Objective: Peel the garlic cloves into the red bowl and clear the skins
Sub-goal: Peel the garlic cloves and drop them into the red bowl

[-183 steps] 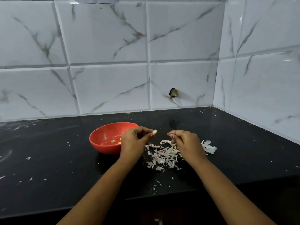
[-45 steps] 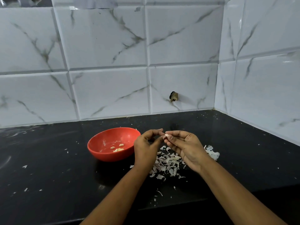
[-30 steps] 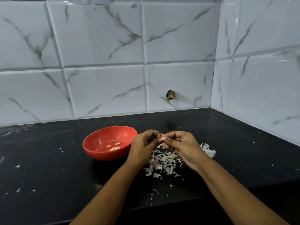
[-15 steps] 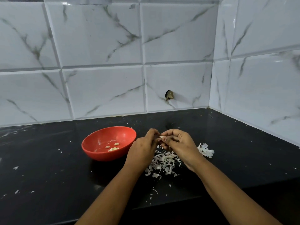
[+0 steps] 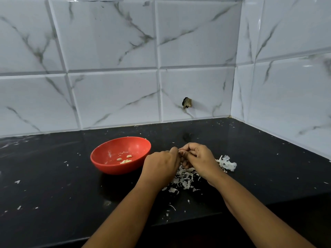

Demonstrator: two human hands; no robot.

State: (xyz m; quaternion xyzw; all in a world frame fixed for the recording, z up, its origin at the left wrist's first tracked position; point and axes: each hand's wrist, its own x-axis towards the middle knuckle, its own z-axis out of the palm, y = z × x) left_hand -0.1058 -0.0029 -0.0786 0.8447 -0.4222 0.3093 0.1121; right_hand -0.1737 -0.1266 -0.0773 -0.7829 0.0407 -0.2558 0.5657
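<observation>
A red bowl (image 5: 114, 167) stands on the black counter (image 5: 53, 185) and holds a few peeled garlic cloves (image 5: 126, 159). Just right of it my left hand (image 5: 161, 167) and my right hand (image 5: 198, 160) meet fingertip to fingertip, pinching a small garlic clove (image 5: 179, 152) between them; the fingers hide most of the clove. Beneath both hands lies a heap of white garlic skins (image 5: 184, 179), with a bigger clump of skin (image 5: 227, 162) to the right of my right hand.
Small white skin flakes (image 5: 18, 181) are scattered over the counter, left and front. Marble-look tiled walls close the back and right side, meeting in a corner. A dark broken hole (image 5: 187, 103) marks the back wall. The counter's front edge runs below my forearms.
Both hands have sunk a little toward the skin pile and closed tighter around the clove, which shows less than before. The bowl and skins have not moved.
</observation>
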